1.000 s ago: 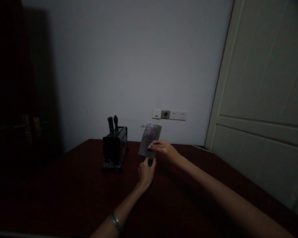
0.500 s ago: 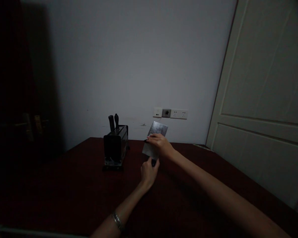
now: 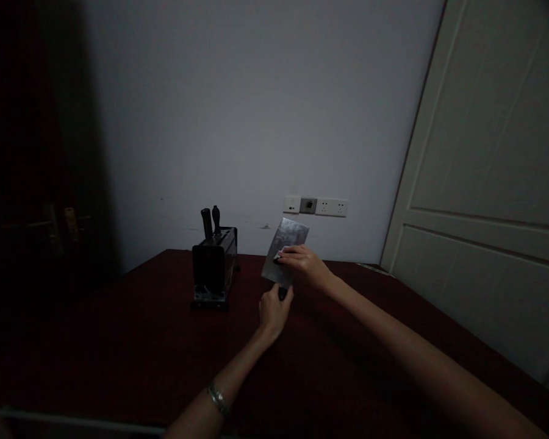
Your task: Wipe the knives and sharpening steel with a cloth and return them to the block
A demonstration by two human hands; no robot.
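Observation:
My left hand [image 3: 274, 310] is closed round the dark handle of a cleaver, holding its broad grey blade [image 3: 287, 242] upright above the dark red table [image 3: 119, 353]. My right hand [image 3: 302, 263] rests against the blade's flat side, its fingers pinched on a small pale thing that I cannot make out. A bracelet sits on my left wrist. Left of the blade stands a black knife block [image 3: 214, 268] with two dark handles sticking out of its top.
A pale wall with a row of sockets [image 3: 315, 206] runs behind the table. A white panelled door [image 3: 494, 183] fills the right side. A dark door with a handle [image 3: 50, 225] is at the left, in deep shadow.
My right hand slid up the blade's face half a second ago and has come back a little lower. The left hand's hold on the handle is unchanged. The view has shifted slightly.

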